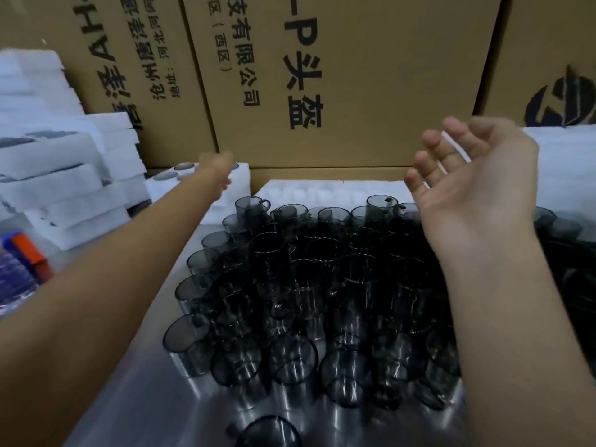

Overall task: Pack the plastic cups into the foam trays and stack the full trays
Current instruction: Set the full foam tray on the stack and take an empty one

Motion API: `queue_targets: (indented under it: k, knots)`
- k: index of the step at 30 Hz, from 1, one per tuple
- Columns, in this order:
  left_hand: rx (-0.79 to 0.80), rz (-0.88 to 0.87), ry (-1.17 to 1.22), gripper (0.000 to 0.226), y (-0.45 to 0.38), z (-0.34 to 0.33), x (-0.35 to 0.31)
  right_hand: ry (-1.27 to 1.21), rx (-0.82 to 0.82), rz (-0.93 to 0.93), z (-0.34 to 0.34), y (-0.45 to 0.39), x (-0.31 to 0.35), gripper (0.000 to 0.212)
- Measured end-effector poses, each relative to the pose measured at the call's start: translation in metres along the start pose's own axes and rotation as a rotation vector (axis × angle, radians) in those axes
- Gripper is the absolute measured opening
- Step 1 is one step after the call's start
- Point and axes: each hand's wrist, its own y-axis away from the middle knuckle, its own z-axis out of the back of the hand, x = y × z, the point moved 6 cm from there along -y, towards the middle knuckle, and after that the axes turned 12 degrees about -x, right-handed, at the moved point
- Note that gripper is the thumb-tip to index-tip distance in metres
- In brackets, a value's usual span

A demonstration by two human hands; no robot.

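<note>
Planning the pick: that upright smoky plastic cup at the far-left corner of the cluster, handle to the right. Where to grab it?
Grip the smoky transparent plastic cup by its rim and upper wall, coming from above and from its left. It stands upright with its mouth open, its left side is clear, and the handle and neighbouring cups crowd its right.

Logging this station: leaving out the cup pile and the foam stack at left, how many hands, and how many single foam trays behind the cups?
Hands: 2, left hand and right hand
Single foam trays: 2, left tray and middle tray
Total: 4
</note>
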Motion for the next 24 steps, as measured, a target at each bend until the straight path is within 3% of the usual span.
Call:
queue_targets:
  k: [4, 6, 8, 10, 14, 17, 20, 24]
  knots:
    - [0.075, -0.17, -0.037, 0.054, 0.058, -0.011, -0.03, 0.028, 0.042, 0.095, 0.013, 0.028, 0.031, 0.013]
    - [0.155, -0.276, -0.035, 0.043, 0.109, -0.021, -0.049, 0.126, 0.023, 0.12, 0.029, 0.041, 0.038, 0.014]
    - [0.275, -0.375, -0.03, 0.01, 0.172, -0.031, -0.067, 0.238, -0.012, 0.14, 0.048, 0.051, 0.045, 0.016]
    - [0.431, -0.48, -0.027, 0.022, 0.242, -0.044, -0.08, 0.349, -0.047, 0.156, 0.066, 0.061, 0.053, 0.015]
    - [0.705, -0.486, 0.087, 0.007, 0.37, -0.062, -0.085, 0.576, -0.109, 0.175, 0.109, 0.075, 0.071, 0.017]
    - [0.785, -0.417, 0.164, 0.023, 0.43, -0.071, -0.07, 0.785, -0.119, 0.25, 0.149, 0.084, 0.094, 0.017]
    - [0.849, -0.358, 0.14, 0.024, 0.475, -0.082, -0.04, 1.156, -0.202, 0.457, 0.202, 0.091, 0.129, 0.02]
    - [0.919, -0.267, 0.068, 0.018, 0.511, -0.101, 0.01, 1.909, -0.449, 0.687, 0.272, 0.095, 0.165, 0.026]
